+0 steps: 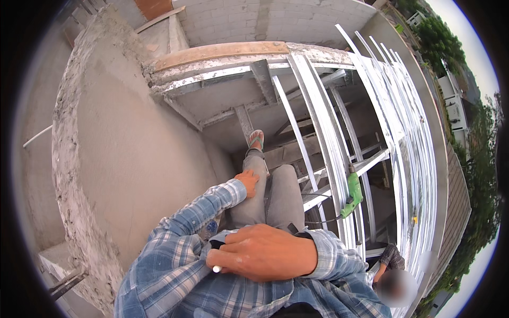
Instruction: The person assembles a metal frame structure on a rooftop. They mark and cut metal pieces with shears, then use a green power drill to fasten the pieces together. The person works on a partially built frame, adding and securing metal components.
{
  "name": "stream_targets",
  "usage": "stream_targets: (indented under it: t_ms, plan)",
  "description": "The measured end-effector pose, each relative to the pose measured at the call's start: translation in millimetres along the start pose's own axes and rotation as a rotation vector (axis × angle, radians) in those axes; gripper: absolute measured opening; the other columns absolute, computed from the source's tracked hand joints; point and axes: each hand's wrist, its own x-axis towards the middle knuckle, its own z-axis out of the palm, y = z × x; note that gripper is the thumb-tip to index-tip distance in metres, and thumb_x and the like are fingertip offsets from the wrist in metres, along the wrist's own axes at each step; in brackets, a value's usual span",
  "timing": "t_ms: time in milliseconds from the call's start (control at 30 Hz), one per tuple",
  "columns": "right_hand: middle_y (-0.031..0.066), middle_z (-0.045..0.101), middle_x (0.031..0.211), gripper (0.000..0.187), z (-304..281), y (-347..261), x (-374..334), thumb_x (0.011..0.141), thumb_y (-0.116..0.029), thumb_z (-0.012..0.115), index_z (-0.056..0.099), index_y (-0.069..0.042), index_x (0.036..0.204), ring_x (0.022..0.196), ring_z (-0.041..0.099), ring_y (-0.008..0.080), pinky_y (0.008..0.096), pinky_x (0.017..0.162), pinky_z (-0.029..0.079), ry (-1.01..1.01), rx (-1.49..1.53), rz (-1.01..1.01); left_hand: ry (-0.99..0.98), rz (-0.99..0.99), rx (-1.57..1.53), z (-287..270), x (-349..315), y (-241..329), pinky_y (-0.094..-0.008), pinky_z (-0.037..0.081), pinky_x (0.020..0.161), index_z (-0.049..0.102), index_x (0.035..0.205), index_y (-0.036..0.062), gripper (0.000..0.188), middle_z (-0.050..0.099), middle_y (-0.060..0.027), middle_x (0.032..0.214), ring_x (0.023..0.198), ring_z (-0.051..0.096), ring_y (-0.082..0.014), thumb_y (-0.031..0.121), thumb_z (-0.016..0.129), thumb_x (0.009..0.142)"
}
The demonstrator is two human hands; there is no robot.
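My left hand [248,182] lies on my left leg near the knee, its fingers spread over the grey trousers [286,193]. My right hand [262,253] is bent across the front of my blue plaid shirt [175,265], with its fingers curled. A short white stick [216,269], perhaps a cigarette, pokes out between those fingers; the rest of it is hidden. To the right of my legs, a green power drill [352,196] with a dark cord rests on silvery metal channels [324,132], out of both hands.
A rough-edged plastered wall [122,148] rises at my left. Long metal profiles [408,138] lie bundled at the right, over an open frame with gaps to a lower level. Another person [391,259] is at the lower right. My sandalled foot [256,140] is on a narrow support.
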Motion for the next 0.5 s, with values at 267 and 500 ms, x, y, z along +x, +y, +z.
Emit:
stream_targets:
  t_ms: [267, 500]
  plan:
    - [0.0090, 0.063, 0.085, 0.024, 27, 13, 10, 0.085, -0.022, 0.067, 0.060, -0.004, 0.100, 0.084, 0.066, 0.0257, 0.0365, 0.067, 0.054, -0.128, -0.069, -0.056, 0.050, 0.067, -0.121, 10, -4, -23, -0.0467, 0.041, 0.104, 0.052, 0.128, 0.0164, 0.050, 0.047, -0.0183, 0.126, 0.122, 0.047, -0.0369, 0.033, 0.063, 0.082]
    - [0.0093, 0.062, 0.087, 0.021, 32, 7, 10, 0.084, -0.024, 0.068, 0.066, -0.003, 0.088, 0.081, 0.065, 0.0253, 0.0367, 0.068, 0.053, -0.135, -0.154, -0.029, -0.007, 0.083, -0.060, 4, 4, -20, -0.0469, 0.041, 0.103, 0.051, 0.126, 0.0167, 0.054, 0.046, -0.0184, 0.125, 0.121, 0.047, -0.0379, 0.037, 0.066, 0.079]
